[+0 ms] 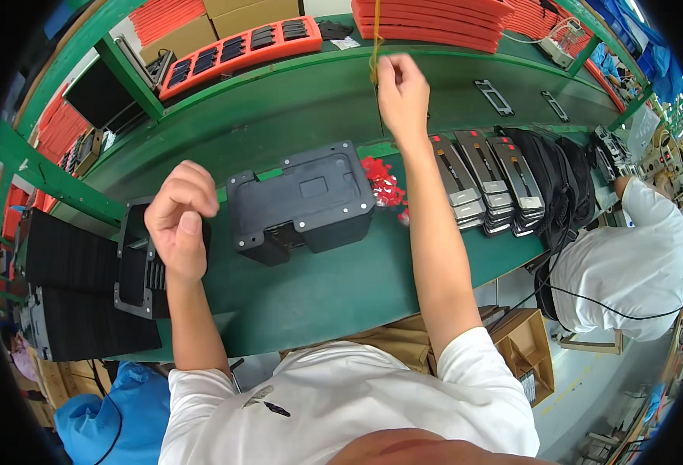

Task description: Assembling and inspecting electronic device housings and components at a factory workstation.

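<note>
The right hand (402, 91) is reaching up to the shelf edge and pinching a thin yellow cord (374, 48) — it looks like the grabbing step. Next it will likely need a gentle, straight pull. The left hand (180, 221) is curling into a loose fist, holding nothing, over a black tray (136, 283). The cord is hanging down, skinny and a bit twisty.

One view only here, head-mounted, looking steeply down over the person's own chest onto the green workbench (334, 287). It sits close: both forearms rise from the lower edge. Fisheye bending curves the green shelf rail (279, 70) along the top, and a dark round rim crops the corners. A co-worker's white sleeve (644, 256) sits at the right edge.
</note>
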The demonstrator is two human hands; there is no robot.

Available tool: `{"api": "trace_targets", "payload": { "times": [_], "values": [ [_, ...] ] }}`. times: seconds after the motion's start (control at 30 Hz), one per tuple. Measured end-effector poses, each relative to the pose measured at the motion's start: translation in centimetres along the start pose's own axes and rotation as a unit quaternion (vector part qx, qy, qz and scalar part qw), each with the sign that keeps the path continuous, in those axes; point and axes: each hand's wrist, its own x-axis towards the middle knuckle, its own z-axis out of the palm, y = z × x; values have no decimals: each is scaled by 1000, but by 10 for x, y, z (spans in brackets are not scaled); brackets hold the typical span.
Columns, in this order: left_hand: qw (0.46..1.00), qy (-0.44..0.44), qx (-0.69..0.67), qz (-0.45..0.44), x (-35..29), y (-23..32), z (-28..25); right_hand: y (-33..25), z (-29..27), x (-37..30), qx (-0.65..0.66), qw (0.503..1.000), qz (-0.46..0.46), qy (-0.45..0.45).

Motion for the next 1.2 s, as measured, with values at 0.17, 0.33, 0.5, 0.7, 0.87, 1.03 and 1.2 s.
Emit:
{"api": "trace_targets", "payload": {
  "times": [0.17,0.33,0.5,0.7,0.87,1.03,1.2],
  "values": [
    [967,3,254,-13,-30,-33,11,145,18,-52,-266,960,-48,-66],
    [956,24,290,-36,-47,-59,20,143,27,-57,-545,836,-1,-71],
    [966,36,248,-58,-56,-65,21,129,25,-42,-450,870,91,-179],
    [976,19,213,-31,-50,-70,14,146,29,-50,-437,878,12,-195],
    [976,31,213,-45,-53,-66,18,133,32,-43,-506,829,32,-237],
    [981,44,170,-78,-58,-72,21,113,28,-29,-500,815,159,-245],
    [987,54,123,-93,-58,-68,25,-8,14,-9,-246,933,153,-214]
  ]
}}
